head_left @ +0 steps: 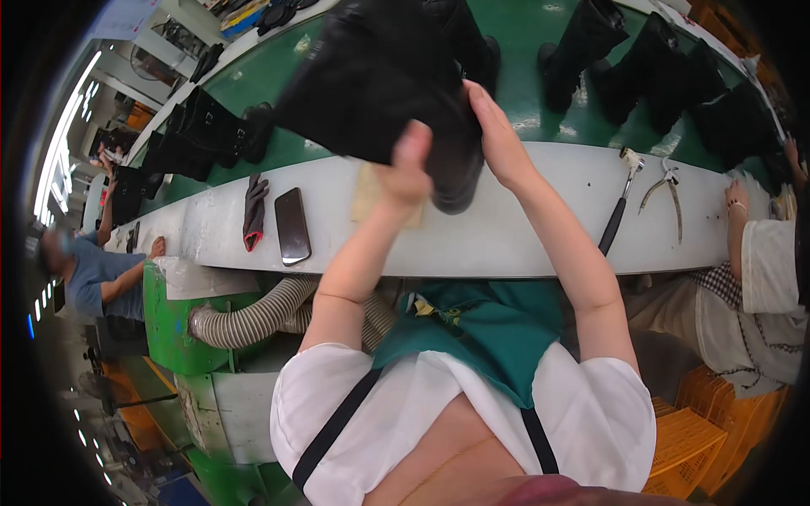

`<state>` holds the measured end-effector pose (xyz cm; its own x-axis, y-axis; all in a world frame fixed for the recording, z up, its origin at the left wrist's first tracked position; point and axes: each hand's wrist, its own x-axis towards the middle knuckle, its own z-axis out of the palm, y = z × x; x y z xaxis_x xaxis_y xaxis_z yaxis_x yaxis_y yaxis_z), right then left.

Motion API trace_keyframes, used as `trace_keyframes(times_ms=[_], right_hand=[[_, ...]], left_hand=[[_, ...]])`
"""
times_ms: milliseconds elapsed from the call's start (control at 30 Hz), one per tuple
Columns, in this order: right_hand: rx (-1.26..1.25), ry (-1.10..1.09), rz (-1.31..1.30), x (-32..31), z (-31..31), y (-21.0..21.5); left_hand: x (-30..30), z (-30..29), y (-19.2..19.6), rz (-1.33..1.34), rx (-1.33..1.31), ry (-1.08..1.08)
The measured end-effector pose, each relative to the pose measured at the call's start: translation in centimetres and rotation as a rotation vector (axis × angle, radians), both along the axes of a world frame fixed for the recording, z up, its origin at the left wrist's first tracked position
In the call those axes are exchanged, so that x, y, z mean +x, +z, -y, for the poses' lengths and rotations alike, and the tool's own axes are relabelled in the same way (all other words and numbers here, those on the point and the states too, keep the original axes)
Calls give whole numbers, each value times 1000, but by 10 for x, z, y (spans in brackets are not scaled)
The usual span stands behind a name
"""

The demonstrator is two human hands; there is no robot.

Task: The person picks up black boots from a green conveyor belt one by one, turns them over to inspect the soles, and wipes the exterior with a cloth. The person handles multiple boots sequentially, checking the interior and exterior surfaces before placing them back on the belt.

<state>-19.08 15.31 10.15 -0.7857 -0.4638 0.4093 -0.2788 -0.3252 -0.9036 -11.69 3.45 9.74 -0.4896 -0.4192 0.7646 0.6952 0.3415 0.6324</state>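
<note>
A tall black boot is held tilted over the white work surface, its wide shaft toward the upper left and its rounded toe lower down. My left hand is at the boot's near side, thumb up and slightly blurred; its fingers are partly hidden. Along the right side of the boot lies my right hand, fingers stretched against it and the thumb out of sight behind. A pale yellowish cloth or sheet lies beneath, partly covered by my left wrist.
A dark glove and a phone lie left; a hammer and pincers lie right. Black boots stand on the green conveyor belt. Co-workers sit either side. A ribbed hose runs below the edge.
</note>
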Motion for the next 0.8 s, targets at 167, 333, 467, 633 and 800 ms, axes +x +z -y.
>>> trace_keyframes(times_ms=[167, 333, 467, 633, 800], right_hand=[[-153, 538, -54, -74, -51, -54], [-433, 964, -298, -96, -78, -69], [-356, 704, -194, -40, -109, -46], [-355, 553, -291, -22, -115, -46], [-359, 546, -198, -12, -111, -41]], left_hand=[[11, -83, -43, 183, -593, -178], [22, -121, -38, 198, -693, -328], [39, -108, -59, 125, -668, -392], [46, -60, -72, 315, -129, -164], [37, -42, -72, 519, 260, -272]])
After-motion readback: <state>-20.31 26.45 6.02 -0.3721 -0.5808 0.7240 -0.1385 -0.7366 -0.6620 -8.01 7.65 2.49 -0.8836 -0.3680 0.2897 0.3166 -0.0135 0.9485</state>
